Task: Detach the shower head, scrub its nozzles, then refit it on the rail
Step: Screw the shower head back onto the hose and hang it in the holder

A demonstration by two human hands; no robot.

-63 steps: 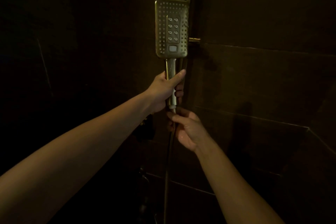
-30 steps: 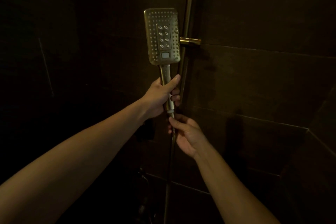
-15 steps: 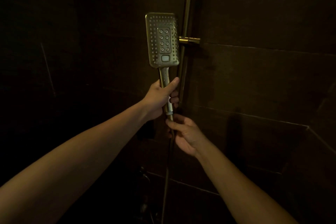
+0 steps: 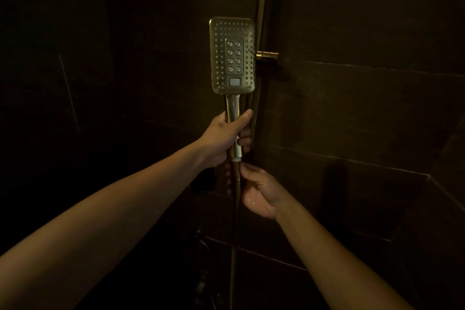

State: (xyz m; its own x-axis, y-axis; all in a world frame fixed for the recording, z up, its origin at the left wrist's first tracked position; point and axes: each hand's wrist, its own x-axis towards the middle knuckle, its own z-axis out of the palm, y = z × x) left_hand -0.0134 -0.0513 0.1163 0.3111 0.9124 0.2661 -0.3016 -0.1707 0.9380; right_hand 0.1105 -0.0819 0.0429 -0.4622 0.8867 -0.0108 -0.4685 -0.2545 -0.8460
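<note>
A square brass shower head (image 4: 232, 55) faces me with its nozzle face showing, held upright just left of the vertical brass rail (image 4: 261, 7). My left hand (image 4: 226, 138) is wrapped around its handle. Right under the handle's end, my right hand (image 4: 259, 191) pinches the hose (image 4: 235, 246) between its fingertips. The rail's holder bracket (image 4: 267, 55) sticks out to the right behind the head's edge. Whether the head sits in the bracket is unclear in the dim light.
Dark tiled walls surround the rail, with a corner at the right (image 4: 427, 178). A dark mixer fitting (image 4: 203, 246) sits low on the wall beside the hanging hose. The scene is very dark.
The shower head moved left away from the rail, then came back right against it and slightly up. Both hands kept their hold on handle and hose.
</note>
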